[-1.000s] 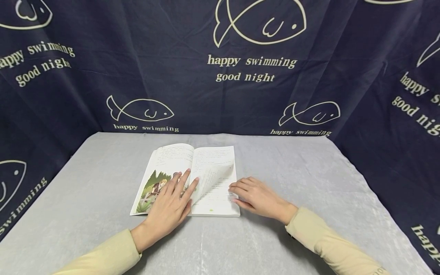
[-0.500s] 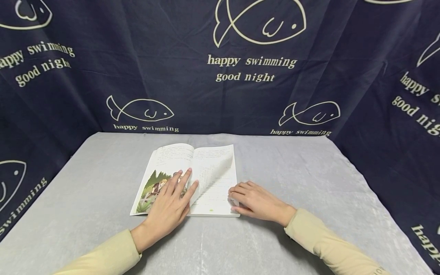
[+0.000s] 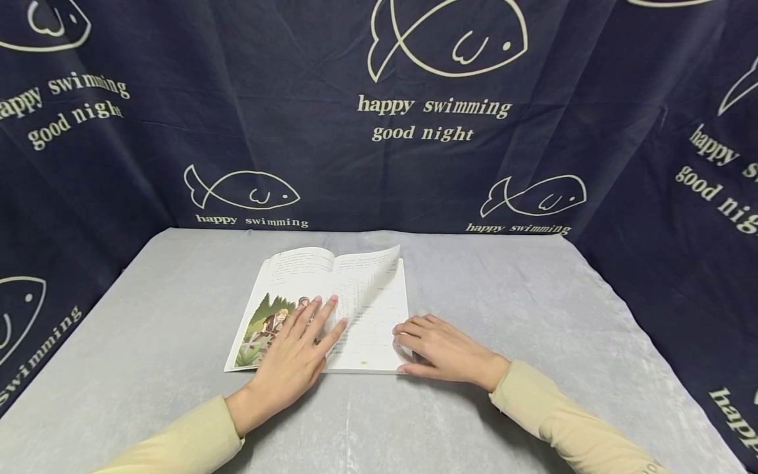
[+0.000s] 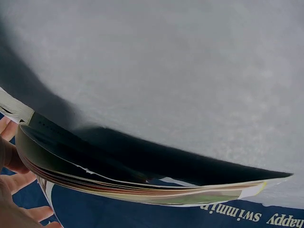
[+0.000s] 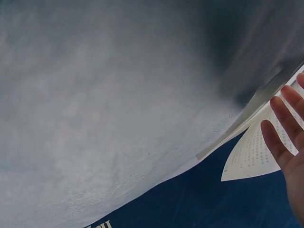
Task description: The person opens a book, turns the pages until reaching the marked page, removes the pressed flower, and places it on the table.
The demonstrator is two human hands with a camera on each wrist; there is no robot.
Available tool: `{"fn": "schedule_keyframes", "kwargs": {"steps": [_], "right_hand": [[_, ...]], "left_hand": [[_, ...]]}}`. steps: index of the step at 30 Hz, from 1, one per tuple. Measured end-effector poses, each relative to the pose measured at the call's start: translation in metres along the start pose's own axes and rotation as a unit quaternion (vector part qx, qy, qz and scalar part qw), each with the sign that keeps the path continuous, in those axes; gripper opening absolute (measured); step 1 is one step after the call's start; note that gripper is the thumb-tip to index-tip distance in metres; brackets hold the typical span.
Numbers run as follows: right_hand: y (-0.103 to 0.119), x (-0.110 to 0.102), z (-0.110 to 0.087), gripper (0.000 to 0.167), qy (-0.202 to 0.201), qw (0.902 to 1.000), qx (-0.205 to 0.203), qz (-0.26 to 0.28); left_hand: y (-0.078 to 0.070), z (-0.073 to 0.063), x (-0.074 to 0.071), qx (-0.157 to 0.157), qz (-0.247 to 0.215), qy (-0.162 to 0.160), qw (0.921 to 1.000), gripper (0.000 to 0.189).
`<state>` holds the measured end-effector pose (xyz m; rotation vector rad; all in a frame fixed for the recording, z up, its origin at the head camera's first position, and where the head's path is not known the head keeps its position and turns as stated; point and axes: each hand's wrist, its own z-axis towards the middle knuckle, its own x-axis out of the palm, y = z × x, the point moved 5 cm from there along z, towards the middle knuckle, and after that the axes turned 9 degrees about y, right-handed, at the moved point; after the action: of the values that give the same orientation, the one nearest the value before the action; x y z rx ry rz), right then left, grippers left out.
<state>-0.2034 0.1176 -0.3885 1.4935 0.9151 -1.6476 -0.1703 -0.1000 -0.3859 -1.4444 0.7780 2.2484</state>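
An open book (image 3: pixel 381 345) lies on the table, a coloured picture on its left page and print on the right. One right-hand page (image 3: pixel 361 270) is raised and curls leftward, its far corner standing off the pages beneath. My left hand (image 3: pixel 294 359) rests spread across the inner part of the book, fingers touching the pages near the fold. At the book's right edge my right hand (image 3: pixel 441 352) touches the margin with its fingertips, thumb by the near corner. Straight, separated fingers show on the right hand (image 5: pixel 287 137) in the right wrist view, beside the hanging page (image 5: pixel 251 154).
A grey cloth covers the table (image 3: pixel 521 296) around the book. Dark blue curtains (image 3: pixel 331 118) printed with fish and words enclose the back and both sides.
The raised page has lifted further, its far corner peeling up and leftward from the book's edge. My left fingers have shifted slightly right; my right thumb has moved nearer the front corner.
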Motion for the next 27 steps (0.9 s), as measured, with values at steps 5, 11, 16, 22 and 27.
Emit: {"fn": "schedule_keyframes", "kwargs": {"steps": [5,11,16,22,27], "right_hand": [[-0.0001,0.0002,-0.0002,0.044,0.0,1.0,0.0,0.001],[-0.0002,0.0,-0.0002,0.045,0.002,1.0,-0.002,0.0],[0.0001,-0.0001,-0.0005,0.044,0.003,1.0,-0.004,0.002],[-0.0012,-0.001,0.0002,0.038,0.005,0.9999,-0.005,0.014],[-0.0035,-0.0039,-0.0002,0.034,0.005,0.9996,-0.007,0.027]], "left_hand": [[0.0001,-0.0002,0.0001,-0.001,0.003,-0.003,1.0,0.054],[0.0011,-0.0005,-0.0002,-0.004,0.006,-0.022,0.9997,0.048],[0.0016,-0.0011,-0.0001,-0.008,0.008,-0.04,0.9991,0.045],[0.0015,-0.0012,0.0005,-0.014,0.01,-0.029,0.9994,0.046],[0.0018,-0.0009,0.0007,-0.016,0.015,-0.013,0.9997,0.05]]}}
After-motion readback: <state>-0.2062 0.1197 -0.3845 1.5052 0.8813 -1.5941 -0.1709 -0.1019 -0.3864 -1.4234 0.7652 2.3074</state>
